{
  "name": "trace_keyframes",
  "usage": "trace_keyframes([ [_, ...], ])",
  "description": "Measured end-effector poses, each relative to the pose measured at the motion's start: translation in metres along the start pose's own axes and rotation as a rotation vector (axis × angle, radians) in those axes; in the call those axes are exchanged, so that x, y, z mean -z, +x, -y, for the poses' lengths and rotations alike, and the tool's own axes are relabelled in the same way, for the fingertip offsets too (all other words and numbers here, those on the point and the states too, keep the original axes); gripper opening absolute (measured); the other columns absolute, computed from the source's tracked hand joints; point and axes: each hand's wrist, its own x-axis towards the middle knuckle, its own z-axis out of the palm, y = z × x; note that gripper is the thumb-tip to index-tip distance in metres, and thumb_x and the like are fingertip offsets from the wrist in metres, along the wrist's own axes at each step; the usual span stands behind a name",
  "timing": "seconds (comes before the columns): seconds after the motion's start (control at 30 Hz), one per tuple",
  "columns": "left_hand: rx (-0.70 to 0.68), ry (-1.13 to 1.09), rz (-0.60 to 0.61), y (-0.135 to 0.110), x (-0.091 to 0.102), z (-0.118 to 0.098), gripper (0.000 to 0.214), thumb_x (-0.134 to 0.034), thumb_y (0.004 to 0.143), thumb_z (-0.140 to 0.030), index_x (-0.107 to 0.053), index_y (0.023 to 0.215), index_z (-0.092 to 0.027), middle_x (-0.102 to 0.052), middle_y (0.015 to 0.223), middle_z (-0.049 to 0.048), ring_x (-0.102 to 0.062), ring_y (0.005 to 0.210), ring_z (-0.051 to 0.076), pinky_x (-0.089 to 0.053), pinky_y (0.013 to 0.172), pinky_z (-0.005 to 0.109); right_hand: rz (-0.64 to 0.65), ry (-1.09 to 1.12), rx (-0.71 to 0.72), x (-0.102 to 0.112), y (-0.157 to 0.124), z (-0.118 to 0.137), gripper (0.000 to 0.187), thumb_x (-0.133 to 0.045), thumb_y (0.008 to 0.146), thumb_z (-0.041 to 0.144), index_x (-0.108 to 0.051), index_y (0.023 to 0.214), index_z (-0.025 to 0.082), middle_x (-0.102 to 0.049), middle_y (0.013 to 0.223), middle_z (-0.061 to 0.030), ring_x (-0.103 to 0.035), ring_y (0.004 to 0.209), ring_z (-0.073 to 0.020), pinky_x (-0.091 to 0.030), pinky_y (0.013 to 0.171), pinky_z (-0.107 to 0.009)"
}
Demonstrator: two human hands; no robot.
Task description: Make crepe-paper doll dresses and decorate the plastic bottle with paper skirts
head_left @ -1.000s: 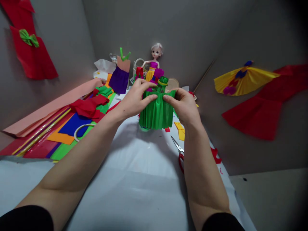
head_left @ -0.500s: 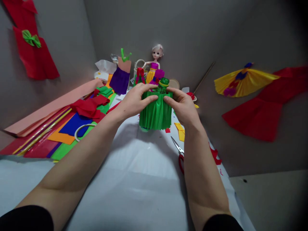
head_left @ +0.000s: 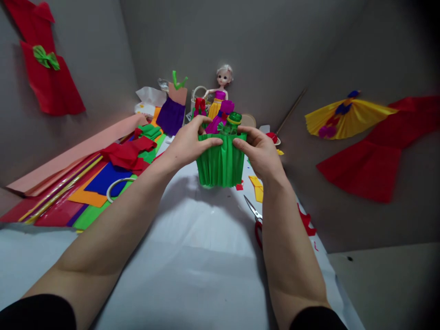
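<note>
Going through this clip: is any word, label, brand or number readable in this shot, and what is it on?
No legible text anywhere.
Tissue packet: coloured printing, too small and blurred to read.
Green pleated paper, held by the left hand and right hand: no text visible.

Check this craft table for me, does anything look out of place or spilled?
Nothing looks spilled or damaged, but a few loose offcuts stand out. A yellow paper scrap and a small red paper scrap lie on the white sheet beside the pleated green paper skirt. A red paper cutout sits right of the red-handled scissors.
</note>
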Motion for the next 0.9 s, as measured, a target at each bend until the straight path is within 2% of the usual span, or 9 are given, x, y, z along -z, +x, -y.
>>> trace_keyframes([
  [0.1, 0.023, -0.039, 0.017, 0.0, 0.003, 0.002, 0.034, -0.078, 0.069, -0.039, -0.064, 0.092, -0.019, -0.063, 0.086, 0.0016, -0.058, 0.082, 0.018, -0.046, 0.073, 0.032, -0.004, -0.004, -0.006, 0.0, 0.0, 0.001, 0.032, -0.077, 0.073, 0.034, -0.066, 0.102, 0.027, -0.072, 0.093, 0.0004, -0.067, 0.092, -0.02, -0.055, 0.087, -0.039],
  [0.2, 0.073, -0.155, 0.118, 0.0, 0.009, 0.002, 0.029, -0.08, 0.064, -0.035, -0.06, 0.078, -0.019, -0.059, 0.072, -0.0008, -0.054, 0.067, 0.015, -0.042, 0.06, 0.028, -0.012, 0.004, -0.012, 0.0, 0.0, 0.001, 0.032, -0.078, 0.072, 0.033, -0.066, 0.101, 0.027, -0.071, 0.091, 0.001, -0.067, 0.088, -0.0193, -0.055, 0.084, -0.038],
  [0.33, 0.108, -0.255, 0.256, 0.0, 0.019, -0.001, 0.022, -0.078, 0.063, -0.025, -0.061, 0.076, -0.019, -0.06, 0.068, -0.0006, -0.056, 0.063, 0.014, -0.044, 0.057, 0.027, -0.032, -0.005, -0.009, -0.001, 0.0, 0.001, 0.031, -0.078, 0.07, 0.032, -0.067, 0.098, 0.027, -0.069, 0.085, 0.0019, -0.066, 0.084, -0.0181, -0.055, 0.082, -0.036],
  [0.47, 0.071, -0.164, 0.285, 0.001, 0.025, -0.001, 0.014, -0.073, 0.068, -0.023, -0.066, 0.078, -0.018, -0.064, 0.07, 0.0012, -0.059, 0.066, 0.015, -0.046, 0.06, 0.028, -0.028, -0.009, -0.009, 0.0, 0.0, 0.001, 0.031, -0.078, 0.07, 0.033, -0.067, 0.098, 0.027, -0.069, 0.085, 0.0019, -0.065, 0.083, -0.0177, -0.054, 0.081, -0.035],
  [0.57, 0.011, -0.089, 0.239, 0.001, 0.025, 0.001, 0.009, -0.067, 0.074, -0.022, -0.07, 0.082, -0.019, -0.068, 0.074, 0.0022, -0.062, 0.07, 0.017, -0.047, 0.063, 0.029, -0.024, -0.02, -0.007, 0.0, 0.0, 0.001, 0.031, -0.078, 0.07, 0.033, -0.067, 0.098, 0.027, -0.068, 0.087, 0.0015, -0.065, 0.084, -0.0177, -0.054, 0.082, -0.036],
  [0.77, -0.252, 0.141, 0.004, -0.001, 0.019, -0.003, 0.019, -0.055, 0.079, -0.012, -0.071, 0.086, -0.019, -0.069, 0.087, 0.0027, -0.063, 0.084, 0.018, -0.049, 0.081, 0.034, -0.001, -0.034, -0.001, -0.001, 0.0, 0.002, 0.031, -0.077, 0.072, 0.034, -0.065, 0.1, 0.026, -0.068, 0.088, 0.0005, -0.064, 0.086, -0.0183, -0.053, 0.084, -0.037],
  [0.9, -0.331, 0.186, -0.019, -0.001, 0.015, -0.008, 0.021, -0.052, 0.082, -0.012, -0.07, 0.088, -0.021, -0.067, 0.094, 0.0033, -0.061, 0.093, 0.021, -0.048, 0.086, 0.036, 0.018, -0.048, 0.004, -0.001, -0.001, 0.004, 0.032, -0.077, 0.073, 0.037, -0.065, 0.101, 0.026, -0.069, 0.091, -0.0001, -0.065, 0.088, -0.0193, -0.053, 0.086, -0.038],
])
